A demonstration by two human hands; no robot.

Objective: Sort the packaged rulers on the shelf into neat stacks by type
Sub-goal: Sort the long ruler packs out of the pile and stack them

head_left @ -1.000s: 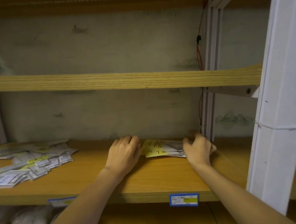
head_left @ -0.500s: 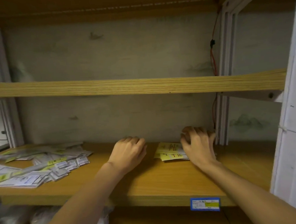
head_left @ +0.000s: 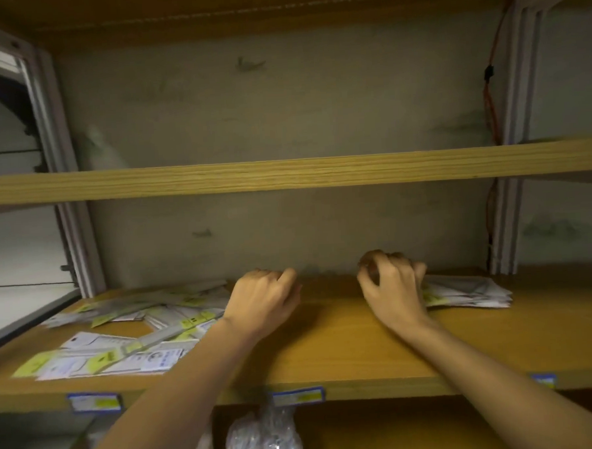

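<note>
1. Packaged rulers lie in two groups on the wooden shelf [head_left: 328, 353].
2. One group is a loose pile of rulers [head_left: 129, 336] on the left side. The packs point different ways and lie on top of each other. Some have yellow labels.
3. The other group is a small stack of rulers [head_left: 469, 292] on the right side, near the back wall.
4. The left hand [head_left: 262, 300] rests on the shelf just beside the loose pile. Its fingers are curled under, and I cannot tell if it holds anything.
5. The right hand [head_left: 392, 286] is at the left end of the small stack. Its fingers are bent and touch the stack, but I cannot tell if it grips a pack.
6. Blue price tags [head_left: 296, 396] sit on the front edge of the shelf.
7. Clear plastic bags [head_left: 264, 438] lie on the shelf below.
8. An orange wire [head_left: 489, 87] runs down the right post.
</note>
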